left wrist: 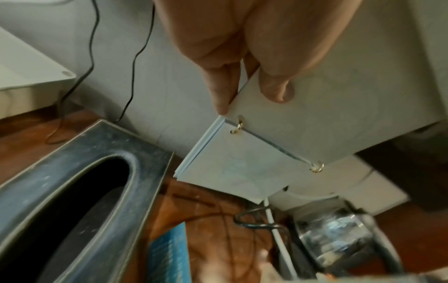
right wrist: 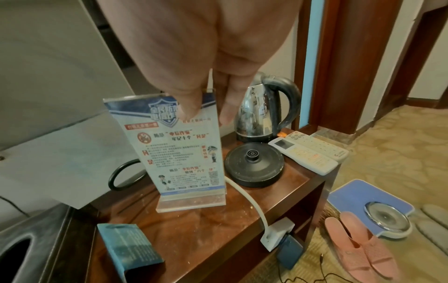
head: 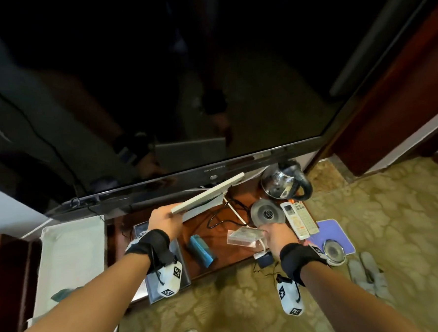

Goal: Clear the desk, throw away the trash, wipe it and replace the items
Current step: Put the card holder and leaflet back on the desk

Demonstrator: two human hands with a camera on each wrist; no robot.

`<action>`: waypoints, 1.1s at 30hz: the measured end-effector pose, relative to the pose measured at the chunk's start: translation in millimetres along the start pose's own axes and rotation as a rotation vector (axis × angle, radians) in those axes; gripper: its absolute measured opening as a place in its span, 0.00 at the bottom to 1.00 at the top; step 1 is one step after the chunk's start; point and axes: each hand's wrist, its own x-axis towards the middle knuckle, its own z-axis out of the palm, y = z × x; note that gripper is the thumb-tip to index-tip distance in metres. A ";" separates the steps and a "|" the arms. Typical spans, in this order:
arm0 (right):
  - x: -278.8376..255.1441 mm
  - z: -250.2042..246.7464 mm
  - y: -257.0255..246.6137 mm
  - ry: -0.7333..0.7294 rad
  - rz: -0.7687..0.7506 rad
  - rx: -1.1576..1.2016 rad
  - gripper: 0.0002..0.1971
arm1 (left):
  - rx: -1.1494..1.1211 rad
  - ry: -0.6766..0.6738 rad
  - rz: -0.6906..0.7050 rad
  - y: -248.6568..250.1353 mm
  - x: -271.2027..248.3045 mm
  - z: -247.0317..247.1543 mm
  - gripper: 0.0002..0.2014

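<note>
My left hand (head: pixel 165 220) pinches a white ring-bound flip booklet (head: pixel 207 194) by one corner and holds it above the wooden desk (head: pixel 233 257), under the TV's lower edge. In the left wrist view the thumb (left wrist: pixel 276 90) lies on the booklet (left wrist: pixel 303 130) near its gold rings. My right hand (right wrist: pixel 208 113) pinches the top edge of a clear acrylic sign holder (right wrist: pixel 184 153) with a printed blue-and-white notice. It stands upright with its base at the desk (right wrist: pixel 218 229). A small blue box (head: pixel 201 250) lies between my hands.
A steel kettle (right wrist: pixel 261 113), its black base (right wrist: pixel 254 166) and two remotes (right wrist: pixel 312 153) fill the desk's right end. A dark tissue box (head: pixel 168 279) and a white tray (head: pixel 69 257) sit to the left. Cables cross the desk. A blue scale (right wrist: pixel 363 206) and pink slippers (right wrist: pixel 363 249) lie on the carpet.
</note>
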 end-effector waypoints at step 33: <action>-60.0 -73.1 -53.7 0.211 -0.445 -0.050 0.10 | -0.164 0.240 -0.131 14.6 -145.6 -73.8 0.19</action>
